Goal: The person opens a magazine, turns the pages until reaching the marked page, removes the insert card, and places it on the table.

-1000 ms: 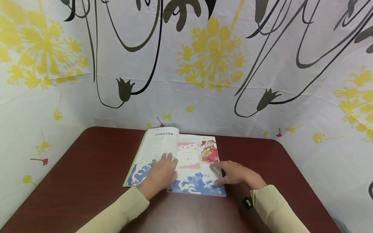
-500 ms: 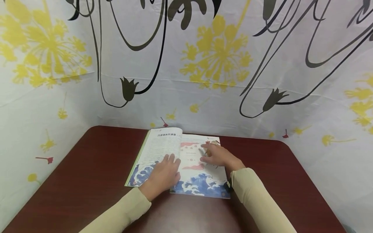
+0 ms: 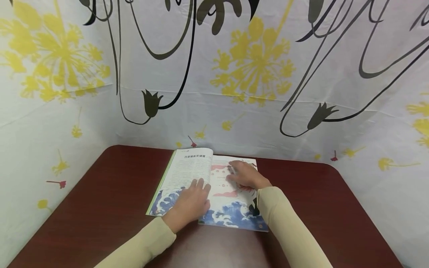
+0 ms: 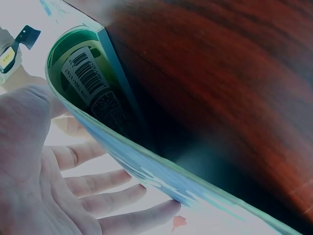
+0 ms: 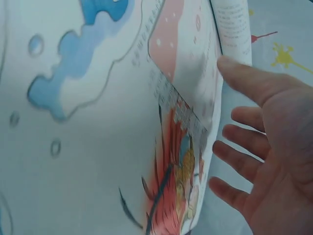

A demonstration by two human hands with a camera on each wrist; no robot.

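Observation:
An open picture book (image 3: 231,217) lies on the table, blue waves printed along the bottom of both pages. My left hand (image 3: 191,201) rests on the left page beside the spine, fingers extended. In the left wrist view, that side of the book bows up, and a barcode label (image 4: 88,76) shows on the green cover beneath. Over the upper part of the right page is my right hand (image 3: 246,175), its fingers spread and mostly straight, partly hiding a red-robed figure (image 5: 168,196). Whether its fingertips touch the paper, I cannot tell.
The dark red-brown table (image 3: 110,193) has rounded far corners. White cloth (image 3: 254,130) printed with yellow flowers and dark stems hangs behind it and at both sides. A black device (image 3: 253,207) sits at my right wrist.
My right hand has moved from the right page's outer edge, up and inward over the printed figure. The left hand keeps its place on the left page. The view has shifted slightly.

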